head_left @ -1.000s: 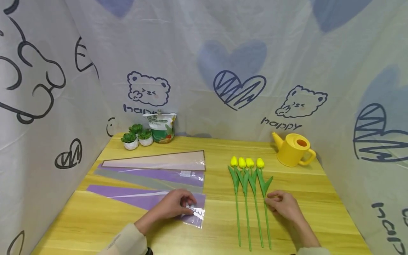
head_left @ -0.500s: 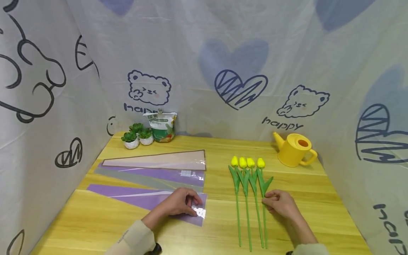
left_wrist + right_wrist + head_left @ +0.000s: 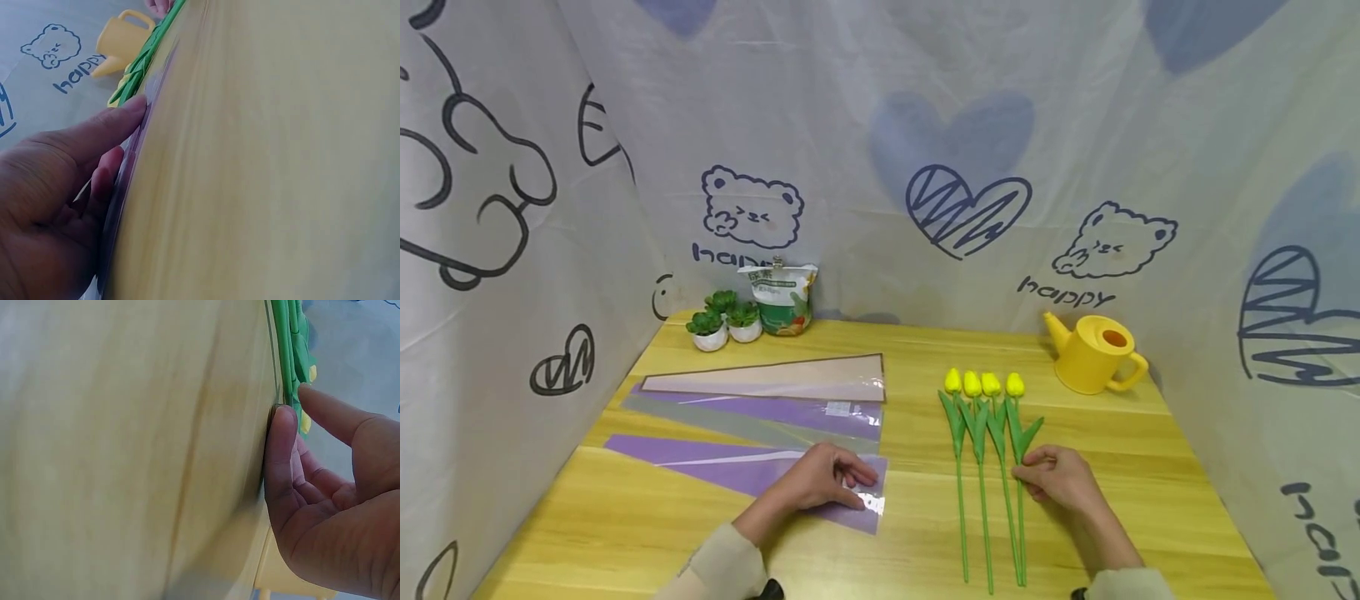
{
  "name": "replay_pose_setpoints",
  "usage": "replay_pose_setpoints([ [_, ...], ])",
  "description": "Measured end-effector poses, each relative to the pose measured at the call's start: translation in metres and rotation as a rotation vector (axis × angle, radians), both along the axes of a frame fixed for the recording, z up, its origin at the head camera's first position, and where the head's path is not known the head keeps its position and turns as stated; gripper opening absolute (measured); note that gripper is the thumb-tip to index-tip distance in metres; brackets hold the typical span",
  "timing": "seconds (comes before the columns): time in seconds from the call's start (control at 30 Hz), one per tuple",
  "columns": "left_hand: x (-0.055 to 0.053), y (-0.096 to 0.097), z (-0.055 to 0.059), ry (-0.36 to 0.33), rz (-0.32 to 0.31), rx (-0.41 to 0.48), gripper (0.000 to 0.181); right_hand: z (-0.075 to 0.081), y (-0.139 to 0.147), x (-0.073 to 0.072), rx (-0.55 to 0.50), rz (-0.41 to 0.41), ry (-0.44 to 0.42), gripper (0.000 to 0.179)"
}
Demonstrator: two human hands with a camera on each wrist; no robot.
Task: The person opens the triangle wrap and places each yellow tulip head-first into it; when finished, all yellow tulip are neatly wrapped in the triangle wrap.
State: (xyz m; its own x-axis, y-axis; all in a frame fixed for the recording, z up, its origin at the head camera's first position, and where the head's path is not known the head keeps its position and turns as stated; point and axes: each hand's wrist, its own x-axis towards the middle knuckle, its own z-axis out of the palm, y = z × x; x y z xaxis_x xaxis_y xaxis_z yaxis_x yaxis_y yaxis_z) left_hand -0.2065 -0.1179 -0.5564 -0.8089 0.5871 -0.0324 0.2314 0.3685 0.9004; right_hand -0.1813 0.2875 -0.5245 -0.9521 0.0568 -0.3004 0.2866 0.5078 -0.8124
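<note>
Several yellow artificial tulips [image 3: 991,383] with green leaves and stems lie in a row on the wooden table. My right hand [image 3: 1060,477] pinches the stem of the rightmost tulip [image 3: 1021,525] just below its leaves; the right wrist view has thumb and forefinger meeting at the stem. My left hand [image 3: 823,479] rests loosely on the wide end of the nearest purple flower sleeve [image 3: 700,461], which is clear and shiny there. In the left wrist view its thumb [image 3: 115,125] and a finger lie on the flat sleeve, apart from each other.
Behind the near sleeve lie a grey sleeve [image 3: 700,421], another purple sleeve [image 3: 790,408] and a pale pink, dark-edged one [image 3: 775,377]. Small potted succulents [image 3: 707,331] and a clipped green-and-white bag [image 3: 784,304] stand back left. A yellow watering can [image 3: 1086,358] stands back right.
My right hand has moved slightly left, bringing the rightmost tulip's stem closer to its neighbour. My left hand has slid a little to the right over the purple sleeve.
</note>
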Motion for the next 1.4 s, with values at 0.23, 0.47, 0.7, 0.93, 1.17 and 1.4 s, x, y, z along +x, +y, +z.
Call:
replay_pose_setpoints([
  [0.23, 0.0014, -0.0005, -0.0033, 0.003, 0.021, -0.001, 0.027, -0.0033, -0.0003, -0.0023, 0.000, -0.003, -0.001, 0.029],
  [0.47, 0.0036, -0.0002, -0.0032, 0.017, 0.008, 0.006, 0.017, -0.0055, -0.0023, -0.0045, 0.012, -0.020, -0.008, 0.024],
  [0.7, 0.0041, 0.0009, -0.0060, 0.042, 0.052, -0.002, 0.029, -0.0050, -0.0021, -0.0043, -0.005, -0.033, -0.027, 0.022],
  [0.93, 0.0043, 0.0009, -0.0076, 0.042, 0.036, 0.015, 0.025, -0.0049, -0.0017, -0.0033, -0.016, -0.051, -0.050, 0.022],
  [1.17, 0.0039, 0.0036, -0.0076, 0.043, 0.016, 0.020, 0.014, -0.0040, 0.0005, -0.0028, -0.023, -0.049, -0.047, 0.022],
  [1.4, 0.0030, 0.0033, -0.0068, 0.096, 0.028, 0.006, 0.025, -0.0042, 0.0025, -0.0040, -0.017, -0.033, -0.035, 0.024],
])
